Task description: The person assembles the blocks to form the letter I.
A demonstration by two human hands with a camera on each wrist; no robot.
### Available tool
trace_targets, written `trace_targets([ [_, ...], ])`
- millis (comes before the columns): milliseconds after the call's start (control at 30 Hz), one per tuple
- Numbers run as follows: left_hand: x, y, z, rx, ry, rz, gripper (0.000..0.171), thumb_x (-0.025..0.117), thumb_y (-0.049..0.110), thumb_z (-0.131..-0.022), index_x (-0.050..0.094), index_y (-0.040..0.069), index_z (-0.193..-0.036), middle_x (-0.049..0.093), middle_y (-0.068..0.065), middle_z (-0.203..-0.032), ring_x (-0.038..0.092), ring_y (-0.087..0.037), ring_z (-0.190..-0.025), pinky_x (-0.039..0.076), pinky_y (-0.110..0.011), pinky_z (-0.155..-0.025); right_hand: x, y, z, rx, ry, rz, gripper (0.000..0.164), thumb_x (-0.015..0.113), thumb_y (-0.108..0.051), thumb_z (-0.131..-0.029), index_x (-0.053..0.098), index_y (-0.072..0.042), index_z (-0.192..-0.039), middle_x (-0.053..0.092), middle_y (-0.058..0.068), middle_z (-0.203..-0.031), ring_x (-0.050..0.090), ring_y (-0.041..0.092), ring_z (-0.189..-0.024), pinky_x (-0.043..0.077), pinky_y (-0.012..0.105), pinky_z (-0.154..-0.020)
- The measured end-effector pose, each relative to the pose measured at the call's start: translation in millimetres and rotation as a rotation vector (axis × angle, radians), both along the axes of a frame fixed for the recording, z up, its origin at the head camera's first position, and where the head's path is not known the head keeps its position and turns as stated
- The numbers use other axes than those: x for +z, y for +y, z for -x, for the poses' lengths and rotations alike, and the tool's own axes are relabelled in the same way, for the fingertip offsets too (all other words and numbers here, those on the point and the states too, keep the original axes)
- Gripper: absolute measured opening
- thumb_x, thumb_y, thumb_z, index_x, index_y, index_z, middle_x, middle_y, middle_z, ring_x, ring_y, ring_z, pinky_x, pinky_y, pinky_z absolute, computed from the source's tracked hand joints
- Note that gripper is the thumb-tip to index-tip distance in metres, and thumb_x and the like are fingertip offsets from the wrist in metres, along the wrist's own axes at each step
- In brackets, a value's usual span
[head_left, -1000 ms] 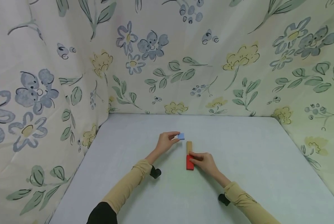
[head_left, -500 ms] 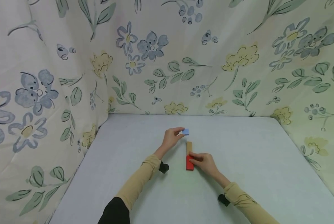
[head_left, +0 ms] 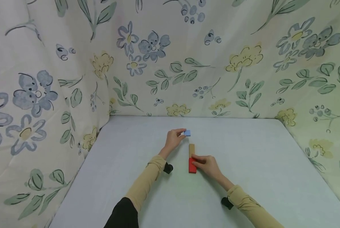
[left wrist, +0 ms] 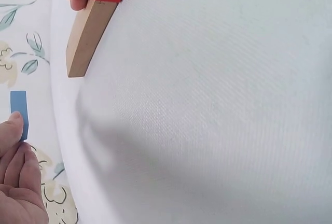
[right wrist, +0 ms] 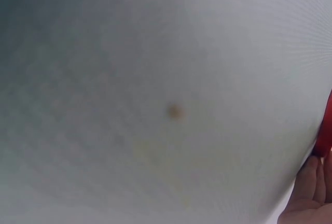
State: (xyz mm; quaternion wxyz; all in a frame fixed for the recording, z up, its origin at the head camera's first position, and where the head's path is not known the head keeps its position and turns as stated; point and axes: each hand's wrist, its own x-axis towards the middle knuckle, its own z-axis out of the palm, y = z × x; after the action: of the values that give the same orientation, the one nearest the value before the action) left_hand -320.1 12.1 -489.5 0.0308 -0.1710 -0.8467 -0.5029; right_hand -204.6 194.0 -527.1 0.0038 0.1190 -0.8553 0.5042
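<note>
Pinched between the thumb and fingers of my left hand (head_left: pixel 173 140) is a small blue block (head_left: pixel 187 133). In the left wrist view the blue block (left wrist: pixel 18 114) appears raised off the table. My right hand (head_left: pixel 209 164) grips the side of a red block (head_left: pixel 192 166), which lies on the table. A plain wooden block (head_left: pixel 192 150) lies at the red block's far end, in line with it, and the two seem to touch. The right wrist view catches only part of the red block (right wrist: pixel 325 130) and of the right hand's fingers at its edge.
The blocks lie near the middle of a white-covered table (head_left: pixel 258 158). A flower-patterned curtain (head_left: pixel 198 63) hangs along the table's back and sides. A small black device (head_left: pixel 168 168) sits at the left wrist, another (head_left: pixel 227 203) at the right wrist.
My left hand has moved away from me and a little to the right, carrying the blue block beyond the wooden block's far end. The right hand, red block and wooden block have stayed put.
</note>
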Motion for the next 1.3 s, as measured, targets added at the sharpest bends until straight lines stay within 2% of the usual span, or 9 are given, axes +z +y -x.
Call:
trace_targets([
  [567, -9.8, 6.4, 15.6, -0.011, 0.0, 0.04, 0.031, 0.067, 0.0, -0.085, 0.067, 0.002, -0.116, 0.066, -0.013, -0.12, 0.063, -0.026, -0.112, 0.052, -0.031, -0.094, -2.1, -1.4, 4.0, -0.01, -0.011, -0.019, 0.036, 0.073, -0.018, -0.083, 0.068, -0.008, -0.118, 0.067, 0.007, -0.118, 0.064, 0.022, -0.11, 0.055, 0.023, -0.087],
  [733, -15.9, 9.4, 16.0, -0.031, 0.02, 0.051, 0.03, 0.067, -0.001, -0.084, 0.068, 0.001, -0.115, 0.067, -0.014, -0.118, 0.064, -0.027, -0.11, 0.053, -0.03, -0.092, -2.8, -1.5, 3.2, -0.023, -0.016, -0.026, 0.036, 0.073, -0.016, -0.083, 0.068, -0.008, -0.117, 0.068, 0.007, -0.117, 0.064, 0.021, -0.11, 0.055, 0.025, -0.087],
  [900, -19.2, 12.6, 14.7, -0.039, 0.003, 0.049, 0.031, 0.066, -0.002, -0.085, 0.067, 0.0, -0.115, 0.067, -0.014, -0.118, 0.063, -0.027, -0.111, 0.053, -0.033, -0.093, -2.9, -0.7, 3.1, -0.023, -0.003, -0.025, 0.036, 0.073, -0.017, -0.083, 0.068, -0.008, -0.117, 0.067, 0.006, -0.117, 0.063, 0.022, -0.111, 0.055, 0.026, -0.088],
  [1300, -27.6, 21.5, 12.5, -0.023, -0.022, 0.145, 0.031, 0.067, 0.003, -0.085, 0.068, 0.005, -0.116, 0.069, -0.01, -0.116, 0.065, -0.022, -0.107, 0.053, -0.032, -0.092, -2.6, -0.9, 3.2, -0.031, -0.003, -0.02, 0.035, 0.074, -0.016, -0.082, 0.069, -0.009, -0.116, 0.068, 0.005, -0.116, 0.064, 0.021, -0.11, 0.054, 0.022, -0.087],
])
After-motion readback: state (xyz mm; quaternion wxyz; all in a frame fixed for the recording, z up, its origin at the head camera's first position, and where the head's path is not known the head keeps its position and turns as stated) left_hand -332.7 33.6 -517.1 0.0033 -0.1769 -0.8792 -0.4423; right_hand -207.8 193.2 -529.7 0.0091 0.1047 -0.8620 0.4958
